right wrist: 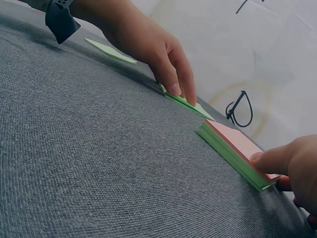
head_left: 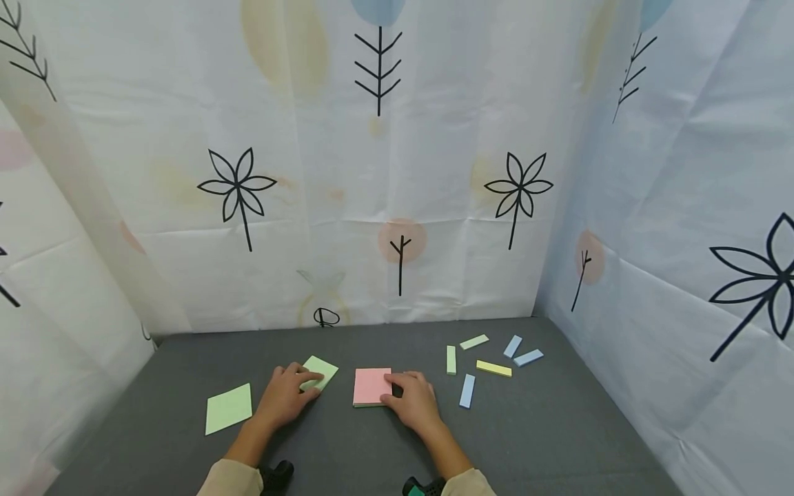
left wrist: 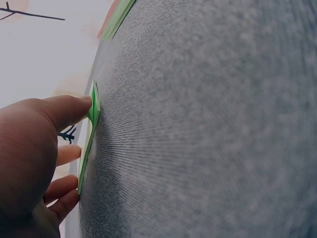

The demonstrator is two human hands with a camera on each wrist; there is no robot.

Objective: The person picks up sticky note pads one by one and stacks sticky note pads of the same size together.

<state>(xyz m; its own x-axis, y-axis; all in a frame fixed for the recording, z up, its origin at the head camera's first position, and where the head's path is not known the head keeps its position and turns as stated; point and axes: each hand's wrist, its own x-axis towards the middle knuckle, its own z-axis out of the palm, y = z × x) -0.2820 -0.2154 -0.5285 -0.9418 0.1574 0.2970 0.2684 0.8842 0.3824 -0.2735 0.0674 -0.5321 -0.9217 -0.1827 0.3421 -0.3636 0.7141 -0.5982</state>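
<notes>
My left hand (head_left: pixel 288 396) grips a green sticky note (head_left: pixel 321 372) on the grey table. In the left wrist view, the thumb is at one edge of that green note (left wrist: pixel 85 163), which bows there, and the other fingers are along its far side. A thick pad of sticky notes (head_left: pixel 371 386), pink on top and green below, lies just to the right. My right hand (head_left: pixel 412 399) holds this pad by its right side. The right wrist view shows the thumb on the pad's pink top (right wrist: pixel 235 136), with a finger behind its corner.
Another green sticky note (head_left: pixel 229 409) lies left of my left hand. Beyond my right hand, several narrow strips are scattered: green (head_left: pixel 451 359), blue (head_left: pixel 467 391) and yellow (head_left: pixel 494 368). Patterned white cloth walls (head_left: pixel 434 172) border the table (head_left: pixel 527 441) at the back and sides.
</notes>
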